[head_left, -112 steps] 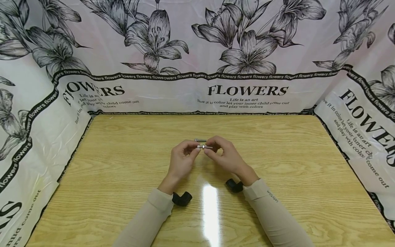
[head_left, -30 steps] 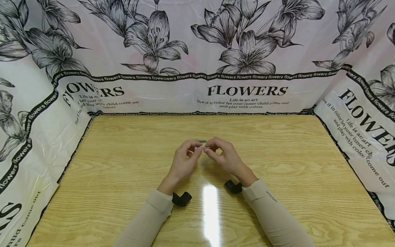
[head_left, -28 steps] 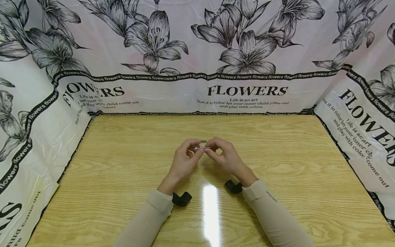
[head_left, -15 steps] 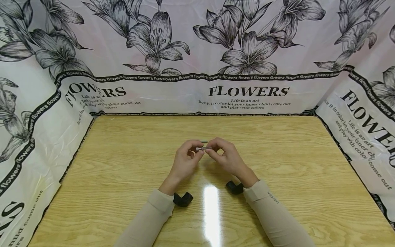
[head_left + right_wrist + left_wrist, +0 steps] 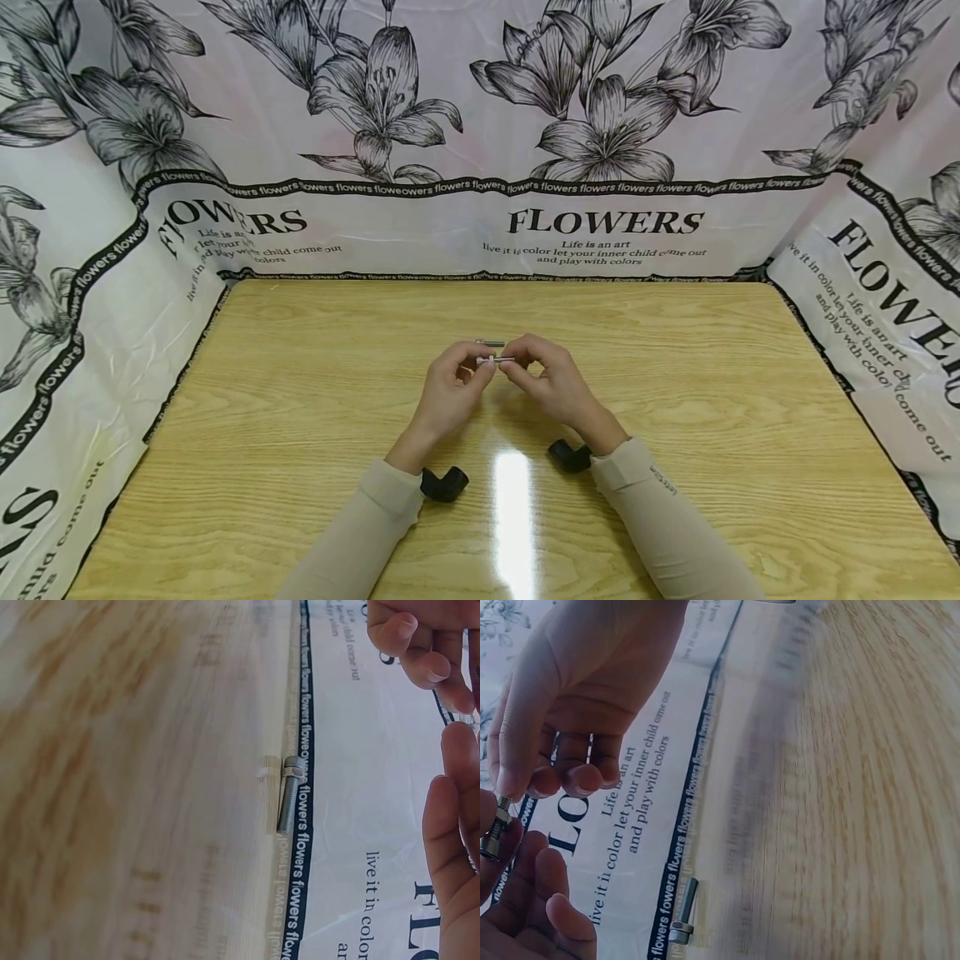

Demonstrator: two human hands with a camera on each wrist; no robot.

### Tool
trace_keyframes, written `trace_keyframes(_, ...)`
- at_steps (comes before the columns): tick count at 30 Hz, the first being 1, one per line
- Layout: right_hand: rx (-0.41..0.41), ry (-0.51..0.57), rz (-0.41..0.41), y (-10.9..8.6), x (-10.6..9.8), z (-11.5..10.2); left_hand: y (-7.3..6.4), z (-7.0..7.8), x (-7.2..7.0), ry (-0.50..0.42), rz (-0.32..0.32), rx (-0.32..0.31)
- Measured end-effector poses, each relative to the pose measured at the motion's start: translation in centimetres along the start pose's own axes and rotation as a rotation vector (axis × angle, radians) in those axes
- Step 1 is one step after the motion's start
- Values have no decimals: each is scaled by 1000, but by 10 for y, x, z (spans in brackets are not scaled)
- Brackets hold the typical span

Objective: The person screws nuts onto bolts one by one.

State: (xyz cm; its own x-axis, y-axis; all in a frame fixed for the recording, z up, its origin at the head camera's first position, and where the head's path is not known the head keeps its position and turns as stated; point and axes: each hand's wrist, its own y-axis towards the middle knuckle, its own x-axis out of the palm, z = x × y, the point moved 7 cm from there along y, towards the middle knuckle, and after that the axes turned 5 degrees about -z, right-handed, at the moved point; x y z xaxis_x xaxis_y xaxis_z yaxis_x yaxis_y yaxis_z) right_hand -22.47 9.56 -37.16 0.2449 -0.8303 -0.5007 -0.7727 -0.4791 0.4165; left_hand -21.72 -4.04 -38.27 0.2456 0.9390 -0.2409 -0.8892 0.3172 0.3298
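A silver bolt [image 5: 505, 359] with a nut [image 5: 500, 816] on its shaft is held level between both hands, above the table. My left hand [image 5: 450, 387] grips it from the left, thumb and fingers at the nut beside the bolt head. From the right, my right hand [image 5: 551, 379] pinches the threaded end between thumb and index finger. Another bolt [image 5: 492, 343], with a nut close to its head, lies on the table just beyond the hands. It shows whole in the right wrist view, while the held bolt is mostly hidden there by fingers.
The wood-grain table [image 5: 300, 375] has a bright light reflection [image 5: 513, 517] at its front middle. White flower-printed cloth [image 5: 420, 237] hangs along the back and both sides. A black wrist piece [image 5: 444, 484] sits on each sleeve's inner side.
My left thumb and index finger shift back and forth around the nut, covering and uncovering it. The right hand stays almost still, pinching the bolt's threaded end. The other bolt lies where it was.
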Motion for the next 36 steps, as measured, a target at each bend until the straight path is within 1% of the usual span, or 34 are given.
trace_keyframes(5,-14,1,-3,0,1,0,0,0,0,21,-4,-28)
trace_keyframes(12,-27,10,-8,0,1,-1,0,1,-1,44,-7,-47)
trace_keyframes(17,-21,9,-8,0,1,-1,0,-1,-1,24,-7,-78)
trace_keyframes(20,-19,1,-7,0,0,-1,0,-1,-1,-4,-7,-62)
trace_keyframes(25,-17,-4,2,0,0,-2,1,4,0,-23,-12,24)
trace_keyframes(27,-19,-2,4,0,0,-2,1,5,0,-27,-14,46)
trace_keyframes(30,-26,-2,6,1,0,-2,1,5,1,-31,-14,50)
trace_keyframes(36,-48,-1,11,1,1,-1,1,2,1,-20,-9,12)
